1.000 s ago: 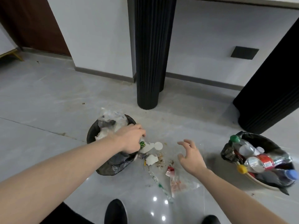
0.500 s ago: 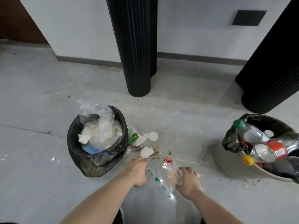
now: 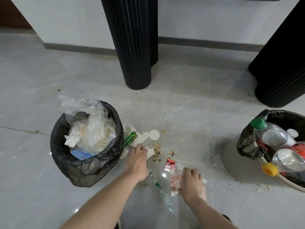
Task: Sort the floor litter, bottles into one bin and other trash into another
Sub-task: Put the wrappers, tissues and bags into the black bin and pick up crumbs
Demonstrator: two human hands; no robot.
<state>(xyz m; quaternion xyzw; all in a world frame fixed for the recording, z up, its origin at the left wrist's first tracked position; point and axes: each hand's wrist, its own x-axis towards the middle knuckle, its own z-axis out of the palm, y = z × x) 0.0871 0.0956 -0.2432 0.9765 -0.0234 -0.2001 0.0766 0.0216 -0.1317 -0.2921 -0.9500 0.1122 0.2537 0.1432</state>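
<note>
We're down at floor level. Our left hand (image 3: pixel 137 160) has fingers curled on a white paper scrap (image 3: pixel 150 152) right beside the trash bin (image 3: pixel 85 164) — black liner, stuffed with clear plastic and tissue. Our right hand (image 3: pixel 192 183) presses down on a clear plastic wrapper (image 3: pixel 175 182) with red print; whether the fingers actually grip it we can't tell. A green-printed straw sleeve (image 3: pixel 160 190) lies between the hands, crumbs (image 3: pixel 157 150) near the scrap. Bottle bin (image 3: pixel 247 142) sits well apart to the right — bottles (image 3: pixel 274 134) piled inside.
</note>
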